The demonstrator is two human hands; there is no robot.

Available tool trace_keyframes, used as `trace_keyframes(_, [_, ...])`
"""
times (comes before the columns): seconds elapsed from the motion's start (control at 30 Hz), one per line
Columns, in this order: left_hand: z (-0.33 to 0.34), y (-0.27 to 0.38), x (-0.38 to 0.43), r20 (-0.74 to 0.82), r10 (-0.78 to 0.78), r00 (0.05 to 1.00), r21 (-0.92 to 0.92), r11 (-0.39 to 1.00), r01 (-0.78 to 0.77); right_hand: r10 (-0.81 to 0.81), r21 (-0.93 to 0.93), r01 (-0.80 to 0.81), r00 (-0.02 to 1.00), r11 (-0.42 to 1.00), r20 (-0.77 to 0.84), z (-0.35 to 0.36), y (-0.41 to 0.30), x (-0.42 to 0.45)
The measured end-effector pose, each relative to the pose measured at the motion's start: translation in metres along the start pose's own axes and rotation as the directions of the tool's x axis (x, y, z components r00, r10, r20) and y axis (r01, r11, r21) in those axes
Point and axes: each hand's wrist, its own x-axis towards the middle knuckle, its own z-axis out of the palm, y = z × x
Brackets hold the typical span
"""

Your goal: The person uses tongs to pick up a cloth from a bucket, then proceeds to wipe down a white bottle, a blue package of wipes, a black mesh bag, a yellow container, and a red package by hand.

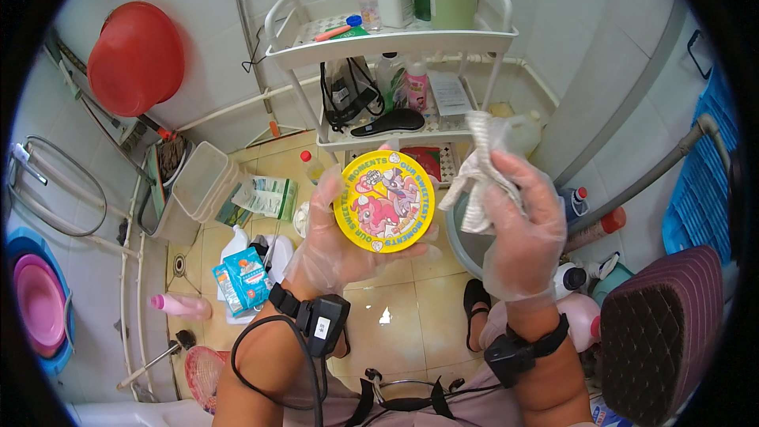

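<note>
My left hand (332, 231), in a clear plastic glove, holds a round yellow lid or tin (384, 201) with pink cartoon ponies and lettering on its face. The round face is turned up towards me. To the right, my right hand (525, 219), also gloved, grips a crumpled off-white cloth (480, 178). The cloth hangs beside the yellow round thing, and a small gap shows between them. Behind both hands stands a white shelf cart (391, 44). What lies under the yellow thing is hidden, apart from some fingers at its edge.
Bottles stand on the cart's top; a black hairbrush (388, 123) lies on a lower shelf. A grey bucket (465, 231) is below my right hand. Left are a clear plastic bin (204, 184), blue packets (243, 279) and a pink bottle (181, 306). A purple padded seat (658, 332) stands right.
</note>
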Motion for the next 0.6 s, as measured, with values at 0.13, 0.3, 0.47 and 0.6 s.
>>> trace_keyframes(0.13, [0.005,-0.001,0.001,0.000,-0.030,1.000,-0.133,0.991,0.029,0.209,0.189,-0.257,0.948,0.948,0.240,-0.013,-0.019,-0.005])
trace_keyframes(0.3, [0.006,-0.006,0.003,-0.051,-0.063,0.997,0.013,0.998,0.064,-0.179,-0.063,0.219,0.904,0.974,0.388,-0.007,0.000,0.002])
trace_keyframes(0.47, [0.006,-0.016,0.004,-0.099,-0.076,0.992,-0.039,0.997,0.072,-0.420,-0.422,0.596,0.793,0.683,0.441,0.014,0.016,-0.002])
trace_keyframes(0.6, [0.006,-0.015,0.006,-0.075,0.035,0.997,0.035,0.999,-0.032,-0.479,-0.144,0.654,0.670,0.743,0.567,0.024,0.018,-0.007])
